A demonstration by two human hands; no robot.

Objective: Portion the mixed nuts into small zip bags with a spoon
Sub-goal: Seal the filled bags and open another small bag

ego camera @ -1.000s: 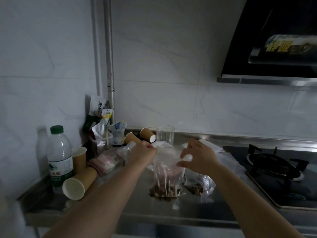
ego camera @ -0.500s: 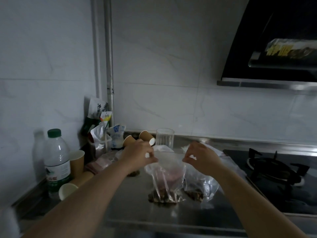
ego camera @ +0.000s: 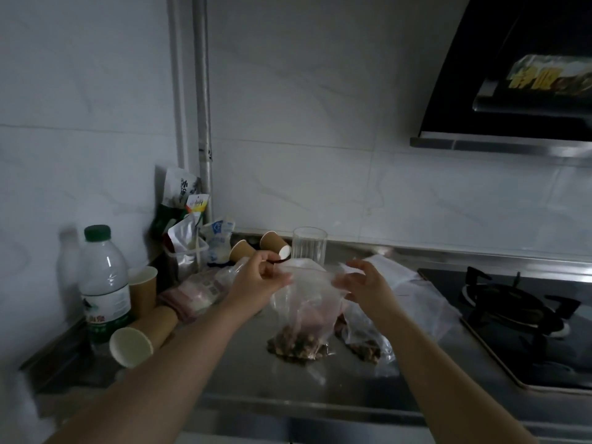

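Observation:
A clear zip bag [ego camera: 304, 302] stands upright on the steel counter [ego camera: 243, 373], with brown mixed nuts [ego camera: 296, 342] piled in its bottom. My left hand [ego camera: 256, 280] pinches the left end of the bag's top edge. My right hand [ego camera: 365, 283] pinches the right end. The top strip stretches between the two hands. A second clear bag with nuts [ego camera: 365, 341] lies just to the right, partly behind my right forearm. No spoon shows in this view.
A drinking glass [ego camera: 309, 248] and two tipped paper cups [ego camera: 272, 246] stand behind the bag. At left are a water bottle [ego camera: 104, 283], more paper cups [ego camera: 141, 338], snack packets [ego camera: 192, 238] and a pink-filled bag [ego camera: 198, 290]. The gas hob [ego camera: 519, 315] lies at right.
My hands have moved a little apart along the bag's top edge, stretching it. The bag stays upright in the same spot. The camera has tilted slightly.

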